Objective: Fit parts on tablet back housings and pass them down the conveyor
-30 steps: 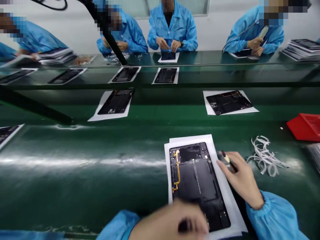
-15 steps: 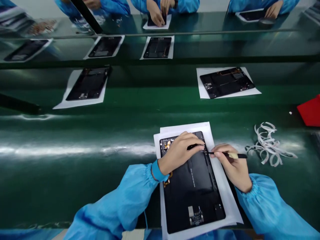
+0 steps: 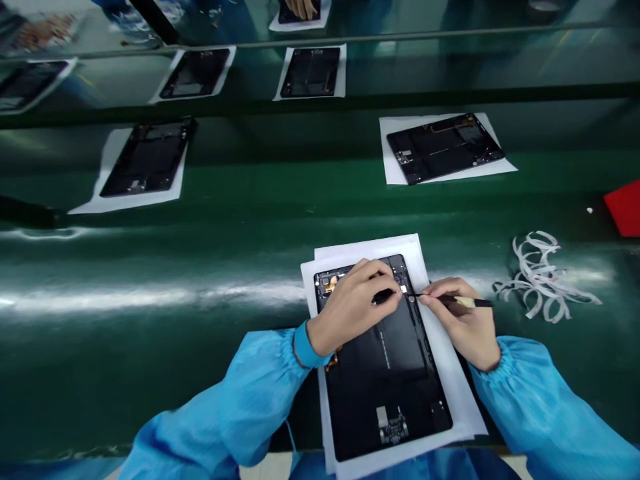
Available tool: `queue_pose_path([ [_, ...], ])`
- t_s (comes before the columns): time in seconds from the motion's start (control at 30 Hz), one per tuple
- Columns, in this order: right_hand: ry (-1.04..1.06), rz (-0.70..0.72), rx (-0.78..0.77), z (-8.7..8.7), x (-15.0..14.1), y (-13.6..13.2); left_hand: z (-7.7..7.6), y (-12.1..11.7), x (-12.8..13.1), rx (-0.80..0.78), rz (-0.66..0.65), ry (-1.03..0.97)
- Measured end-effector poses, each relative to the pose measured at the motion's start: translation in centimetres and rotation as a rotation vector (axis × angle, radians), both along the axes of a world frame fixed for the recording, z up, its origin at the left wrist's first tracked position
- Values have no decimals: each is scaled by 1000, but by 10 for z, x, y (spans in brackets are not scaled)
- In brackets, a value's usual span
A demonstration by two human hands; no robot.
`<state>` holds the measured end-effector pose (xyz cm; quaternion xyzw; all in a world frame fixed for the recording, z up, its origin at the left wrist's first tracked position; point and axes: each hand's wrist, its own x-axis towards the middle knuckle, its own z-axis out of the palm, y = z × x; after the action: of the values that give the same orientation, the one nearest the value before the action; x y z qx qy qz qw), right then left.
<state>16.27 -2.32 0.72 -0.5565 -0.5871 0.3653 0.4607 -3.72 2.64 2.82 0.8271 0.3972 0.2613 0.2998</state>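
Note:
An opened tablet [image 3: 390,373] lies on white sheets [image 3: 463,407] before me, its dark inside facing up, with a small circuit board near the lower edge. Over its upper part, my left hand [image 3: 353,303] bends its thumb and fingers together in a pinch. Something small and black shows between them, too hidden to name, and a tiny white piece sits by the fingertips. From the right, my right hand [image 3: 460,317] grips black tweezers [image 3: 483,303] with a pale band. Their tip reaches the tablet's upper right edge, close to my left fingertips.
Curled white strips [image 3: 545,280] lie in a heap to the right, with a red object [image 3: 624,208] beyond. Farther back, one tablet [image 3: 445,148] and another tablet [image 3: 147,159] rest on white sheets. Across the bench, a co-worker's hand [image 3: 303,8] touches a further tablet.
The view has tipped downward, so the far bench sits higher and the co-workers are mostly out of frame. My left fingertips have drawn slightly back from the tablet's right edge; the tweezers stay near it.

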Motion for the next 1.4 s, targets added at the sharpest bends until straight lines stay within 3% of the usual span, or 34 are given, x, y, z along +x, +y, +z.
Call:
queue_pose_path([
  [0.43,111,-117,-52,2,-7,6,-7,-9,3,-19,44,72],
  [0.8,117,-15,-140,2,-7,11,-7,-10,3,-28,51,82],
  [1.4,44,48,-89,1,-1,10,-7,-7,-1,-98,53,10],
])
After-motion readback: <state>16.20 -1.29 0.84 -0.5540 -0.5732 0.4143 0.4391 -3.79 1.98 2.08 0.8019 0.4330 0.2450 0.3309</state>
